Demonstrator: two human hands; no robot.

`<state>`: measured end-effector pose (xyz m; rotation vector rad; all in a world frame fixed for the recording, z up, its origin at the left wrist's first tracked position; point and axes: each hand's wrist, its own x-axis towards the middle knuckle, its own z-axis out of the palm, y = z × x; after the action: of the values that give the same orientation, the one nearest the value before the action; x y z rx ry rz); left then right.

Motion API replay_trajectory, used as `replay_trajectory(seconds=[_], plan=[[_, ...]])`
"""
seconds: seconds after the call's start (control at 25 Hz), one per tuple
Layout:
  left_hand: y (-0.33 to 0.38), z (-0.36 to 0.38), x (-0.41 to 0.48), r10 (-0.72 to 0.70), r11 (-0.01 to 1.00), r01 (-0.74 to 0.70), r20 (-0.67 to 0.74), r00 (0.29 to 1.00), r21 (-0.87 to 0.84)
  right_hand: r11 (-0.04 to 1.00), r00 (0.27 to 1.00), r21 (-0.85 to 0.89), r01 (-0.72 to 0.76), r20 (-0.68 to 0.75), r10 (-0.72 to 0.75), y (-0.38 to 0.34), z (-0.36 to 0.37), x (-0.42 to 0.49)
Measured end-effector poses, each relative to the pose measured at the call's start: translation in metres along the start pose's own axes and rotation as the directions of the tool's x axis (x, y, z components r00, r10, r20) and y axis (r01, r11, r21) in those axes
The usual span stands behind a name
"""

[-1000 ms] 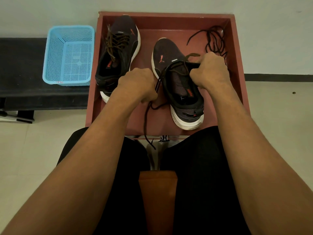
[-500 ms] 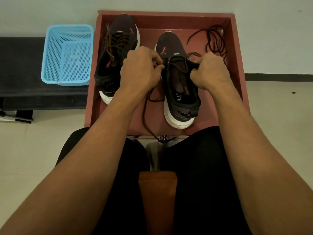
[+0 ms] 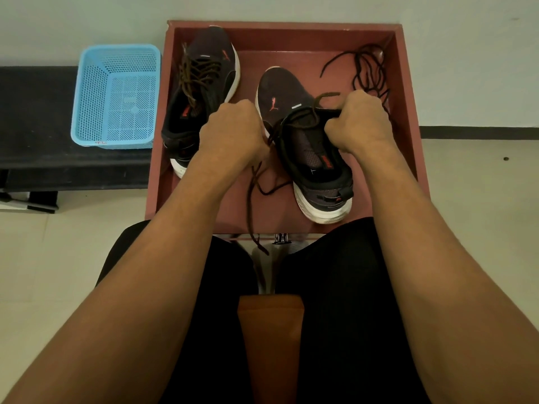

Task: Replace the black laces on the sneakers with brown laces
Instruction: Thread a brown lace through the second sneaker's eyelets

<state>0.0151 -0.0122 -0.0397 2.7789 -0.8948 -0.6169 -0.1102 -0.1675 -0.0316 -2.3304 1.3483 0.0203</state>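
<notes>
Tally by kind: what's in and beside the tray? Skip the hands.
sneakers: 2, left sneaker, right sneaker
brown laces: 2, one laced in the left sneaker, one part-threaded in the right sneaker
black lace pile: 1, strand count unclear
blue basket: 1
red tray: 1
Total: 7

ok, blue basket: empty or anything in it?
Empty. The blue basket shows its bare mesh floor and walls all over, with nothing lying inside.
</notes>
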Motion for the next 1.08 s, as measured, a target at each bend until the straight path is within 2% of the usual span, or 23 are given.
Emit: replay_trajectory(seconds=[0.12, 0.2, 0.28, 0.36, 0.44, 0.52, 0.6, 0.68, 0.84, 0.96, 1.04, 1.08], plan=[[-0.006, 0.004, -0.002, -0.029, 0.975, -0.049, 0.341, 0.94, 0.217, 0.999, 0.999, 0.024, -0.041, -0.027, 0.041, 0.008, -0.004, 0.005], [-0.005, 0.003, -0.004, -0.031, 0.972, -0.07, 0.42, 0.907, 0.224, 0.999, 0.999, 0.028, -0.041, -0.016, 0.041, 0.011, -0.004, 0.007], [-0.003, 0.0, -0.005, 0.002, 0.986, -0.072, 0.419, 0.908, 0.152, 0.999, 1.0, 0.032, -0.025, -0.005, 0.025, 0.011, -0.003, 0.007], [-0.002, -0.005, -0.008, 0.083, 0.995, -0.096, 0.348, 0.934, 0.02, 0.999, 1.0, 0.035, -0.007, 0.002, 0.007, 0.01, -0.002, 0.007], [0.001, -0.008, -0.009, 0.149, 0.979, -0.114, 0.214, 0.965, -0.171, 0.999, 1.0, 0.031, 0.006, 0.014, -0.007, 0.01, -0.002, 0.007], [0.004, -0.008, -0.007, 0.144, 0.928, -0.116, 0.052, 0.988, -0.354, 0.999, 0.999, 0.032, 0.018, 0.03, -0.019, 0.009, -0.003, 0.006], [0.005, -0.004, -0.002, 0.103, 0.893, -0.154, -0.141, 0.985, -0.424, 0.999, 0.999, 0.031, 0.03, 0.037, -0.032, 0.007, -0.003, 0.005], [0.003, 0.001, 0.004, 0.079, 0.875, -0.186, -0.246, 0.966, -0.447, 0.999, 0.999, 0.03, 0.034, 0.04, -0.035, 0.005, -0.003, 0.004], [0.006, 0.003, 0.005, 0.082, 0.872, -0.206, -0.281, 0.956, -0.444, 0.999, 0.998, 0.038, 0.036, 0.055, -0.038, 0.003, -0.003, 0.002], [0.012, 0.0, -0.001, 0.071, 0.907, -0.188, -0.304, 0.95, -0.378, 0.998, 0.998, 0.046, 0.035, 0.051, -0.037, 0.003, -0.004, 0.002], [0.007, -0.002, -0.001, 0.074, 0.944, -0.146, -0.241, 0.968, -0.295, 0.998, 0.998, 0.041, 0.04, 0.041, -0.041, 0.004, -0.004, 0.002], [0.002, -0.004, 0.0, 0.08, 0.963, -0.118, -0.163, 0.983, -0.244, 0.999, 0.999, 0.037, 0.036, 0.036, -0.038, 0.004, -0.004, 0.002]])
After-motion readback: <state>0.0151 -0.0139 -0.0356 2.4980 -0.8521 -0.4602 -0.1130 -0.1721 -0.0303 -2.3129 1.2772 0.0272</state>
